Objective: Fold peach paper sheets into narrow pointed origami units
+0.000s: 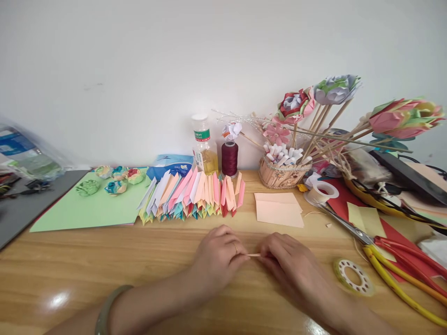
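Far left, green sheet (94, 211) on the wooden surface (157, 251), small paper rosettes (88, 187) on it; then a packed row of folded paper pieces (192, 193), which could spill if a knuckle catches it; left hand (220, 258) in front, fingertips closed on one end of a narrow paper strip (253, 255); strip sits between the hands, low over the surface; right hand (289, 260) pinches the other end; uneven pull could tear the strip, loose grip could let its folds open or skew; peach paper (279, 214) lies behind the right hand, could slide if brushed; tape roll (365, 284) beside the right forearm, a wide elbow swing could knock it; scissors (358, 234) farther right, points towards the peach paper, could nick a careless reach.
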### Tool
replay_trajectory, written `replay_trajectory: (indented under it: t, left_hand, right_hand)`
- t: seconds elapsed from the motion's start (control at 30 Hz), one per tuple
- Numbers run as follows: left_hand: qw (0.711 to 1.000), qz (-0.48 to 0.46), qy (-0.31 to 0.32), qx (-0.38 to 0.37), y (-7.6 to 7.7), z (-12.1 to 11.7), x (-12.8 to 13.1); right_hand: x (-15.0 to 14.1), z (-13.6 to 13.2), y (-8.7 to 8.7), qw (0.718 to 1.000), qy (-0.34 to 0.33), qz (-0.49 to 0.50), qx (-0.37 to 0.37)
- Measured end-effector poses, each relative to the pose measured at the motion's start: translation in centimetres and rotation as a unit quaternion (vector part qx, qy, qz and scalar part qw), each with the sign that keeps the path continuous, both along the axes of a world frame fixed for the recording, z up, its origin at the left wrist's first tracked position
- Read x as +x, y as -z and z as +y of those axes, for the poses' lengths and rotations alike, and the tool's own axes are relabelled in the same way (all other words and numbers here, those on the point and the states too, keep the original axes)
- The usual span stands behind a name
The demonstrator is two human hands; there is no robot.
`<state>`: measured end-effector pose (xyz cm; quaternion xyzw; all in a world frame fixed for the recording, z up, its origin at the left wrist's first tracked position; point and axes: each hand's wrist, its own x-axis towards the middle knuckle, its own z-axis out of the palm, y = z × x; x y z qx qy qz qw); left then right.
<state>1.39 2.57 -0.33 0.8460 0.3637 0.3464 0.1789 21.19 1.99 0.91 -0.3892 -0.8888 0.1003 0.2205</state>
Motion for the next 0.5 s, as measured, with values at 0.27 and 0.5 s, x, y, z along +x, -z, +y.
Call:
replay_trajectory:
  t: [0.27, 0.5]
  left_hand:
    - [0.968, 0.097, -0.003, 0.230, -0.5, -0.8, 0.2]
    - [0.947, 0.104, 0.041, 0.300, -2.1, -0.6, -0.8]
  right_hand:
    - [-0.1, -0.8, -1.2, 0.987, -0.091, -0.014, 0.133]
    - [1.9, -0.6, -2.5, 0.984, -0.092, -0.025, 0.153]
